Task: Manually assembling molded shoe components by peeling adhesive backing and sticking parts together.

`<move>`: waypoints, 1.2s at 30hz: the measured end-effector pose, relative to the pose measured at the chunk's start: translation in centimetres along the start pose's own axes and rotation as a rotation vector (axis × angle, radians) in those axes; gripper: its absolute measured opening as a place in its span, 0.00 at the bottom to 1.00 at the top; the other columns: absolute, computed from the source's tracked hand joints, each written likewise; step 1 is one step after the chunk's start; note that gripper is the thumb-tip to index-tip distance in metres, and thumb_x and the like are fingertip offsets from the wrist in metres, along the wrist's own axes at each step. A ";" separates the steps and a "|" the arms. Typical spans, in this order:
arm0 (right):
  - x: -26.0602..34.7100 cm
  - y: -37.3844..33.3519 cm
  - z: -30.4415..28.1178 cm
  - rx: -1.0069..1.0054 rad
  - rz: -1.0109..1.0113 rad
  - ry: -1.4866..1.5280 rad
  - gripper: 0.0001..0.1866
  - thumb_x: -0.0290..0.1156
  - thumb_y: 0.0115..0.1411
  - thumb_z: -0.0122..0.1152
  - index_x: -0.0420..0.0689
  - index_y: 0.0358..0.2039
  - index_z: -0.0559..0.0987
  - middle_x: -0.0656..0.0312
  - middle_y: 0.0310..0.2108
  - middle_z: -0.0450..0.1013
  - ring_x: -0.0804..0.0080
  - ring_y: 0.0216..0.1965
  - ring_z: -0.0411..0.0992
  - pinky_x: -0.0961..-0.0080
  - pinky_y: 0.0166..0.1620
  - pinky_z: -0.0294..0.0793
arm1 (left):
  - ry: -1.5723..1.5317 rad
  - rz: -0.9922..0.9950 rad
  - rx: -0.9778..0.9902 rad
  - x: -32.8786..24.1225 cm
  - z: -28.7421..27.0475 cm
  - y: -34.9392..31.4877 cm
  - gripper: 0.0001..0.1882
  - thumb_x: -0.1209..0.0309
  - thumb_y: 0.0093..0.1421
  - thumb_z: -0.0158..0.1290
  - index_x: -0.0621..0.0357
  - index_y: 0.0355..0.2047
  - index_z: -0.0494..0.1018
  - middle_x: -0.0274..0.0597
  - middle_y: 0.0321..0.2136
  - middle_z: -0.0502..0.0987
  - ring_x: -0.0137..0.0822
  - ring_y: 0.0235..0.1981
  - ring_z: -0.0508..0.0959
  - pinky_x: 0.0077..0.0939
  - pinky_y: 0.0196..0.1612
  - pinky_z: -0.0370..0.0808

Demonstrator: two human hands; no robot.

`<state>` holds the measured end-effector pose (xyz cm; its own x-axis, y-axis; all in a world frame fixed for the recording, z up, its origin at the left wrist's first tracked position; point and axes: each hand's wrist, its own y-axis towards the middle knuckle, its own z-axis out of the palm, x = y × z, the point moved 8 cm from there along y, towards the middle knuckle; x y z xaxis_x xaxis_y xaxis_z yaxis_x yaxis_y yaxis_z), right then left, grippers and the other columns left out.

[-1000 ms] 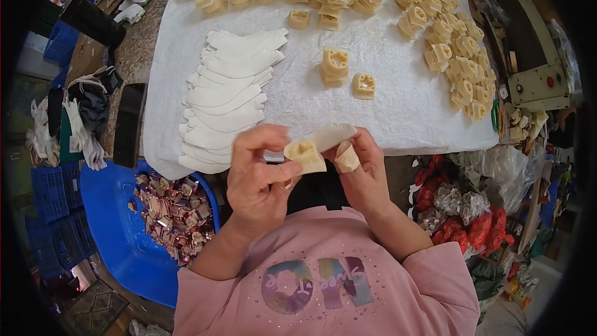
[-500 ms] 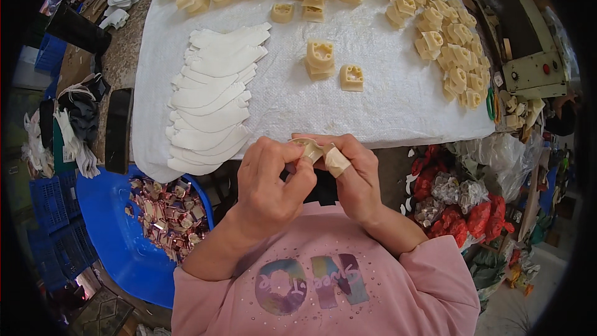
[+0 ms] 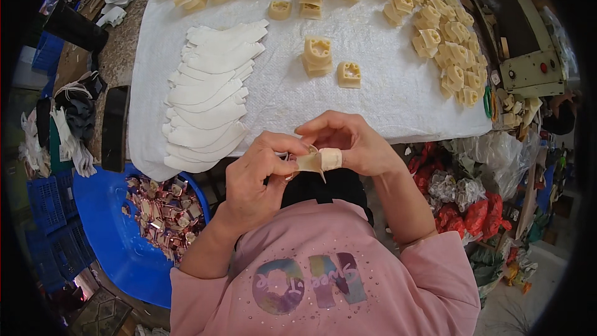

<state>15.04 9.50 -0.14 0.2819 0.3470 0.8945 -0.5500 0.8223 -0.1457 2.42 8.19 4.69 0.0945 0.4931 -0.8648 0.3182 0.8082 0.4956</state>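
Just past my chest, both hands are on a small cream-coloured, thin-walled moulded piece (image 3: 307, 162). My left hand (image 3: 258, 171) pinches its left side between thumb and fingers. Beige wrapping covers the thumb of my right hand (image 3: 360, 146), which presses the piece's right side while the fingers curl over behind it. A thin pale point sticks out below the piece; the fingers hide part of its shape. Beyond my hands, a small stack of cream moulded blocks (image 3: 318, 56) and one single block (image 3: 349, 74) stand on the white woven cloth (image 3: 280, 102).
Overlapping white curved sheets (image 3: 208, 96) lie at the left of the cloth. Many cream blocks (image 3: 457, 53) crowd the right and far edges. A dark phone (image 3: 115, 127) rests at the left edge. Below it, a blue tub (image 3: 102, 230) holds shiny reddish pieces. Red bags (image 3: 476, 214) lie at right.
My right hand has lifted its fingers and opened out to the right around the piece. The piece has turned and sits slightly lower. My left hand has shifted a little to the left.
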 end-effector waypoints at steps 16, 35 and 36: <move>1.3 0.7 -0.9 -0.303 -0.303 -0.227 0.14 0.30 0.63 0.49 0.41 0.48 0.71 0.62 0.34 0.73 0.75 0.35 0.70 0.77 0.40 0.70 | -0.282 -0.471 -0.426 3.2 -1.9 -1.0 0.09 0.78 0.57 0.54 0.66 0.37 0.69 0.43 0.35 0.76 0.25 0.34 0.74 0.18 0.38 0.73; 4.8 -0.9 3.0 -0.462 -0.695 -1.084 0.06 0.25 0.48 0.57 0.43 0.27 0.71 0.59 0.30 0.66 0.62 0.36 0.62 0.70 0.44 0.59 | -0.169 -0.374 -0.270 3.1 -0.3 -0.7 0.07 0.74 0.56 0.57 0.65 0.31 0.72 0.46 0.37 0.74 0.32 0.39 0.74 0.23 0.40 0.72; 4.6 -1.0 2.8 -0.463 -0.694 -1.085 0.06 0.25 0.48 0.57 0.43 0.27 0.71 0.59 0.30 0.66 0.62 0.36 0.62 0.70 0.44 0.59 | -0.170 -0.374 -0.269 3.1 -0.5 -0.6 0.07 0.74 0.56 0.57 0.65 0.31 0.72 0.46 0.37 0.74 0.32 0.39 0.74 0.23 0.40 0.72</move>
<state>14.68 9.05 5.33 -0.4804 -0.5432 0.6886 -0.1785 0.8292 0.5296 2.00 9.35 1.76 0.1802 0.1120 -0.9772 0.1065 0.9854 0.1326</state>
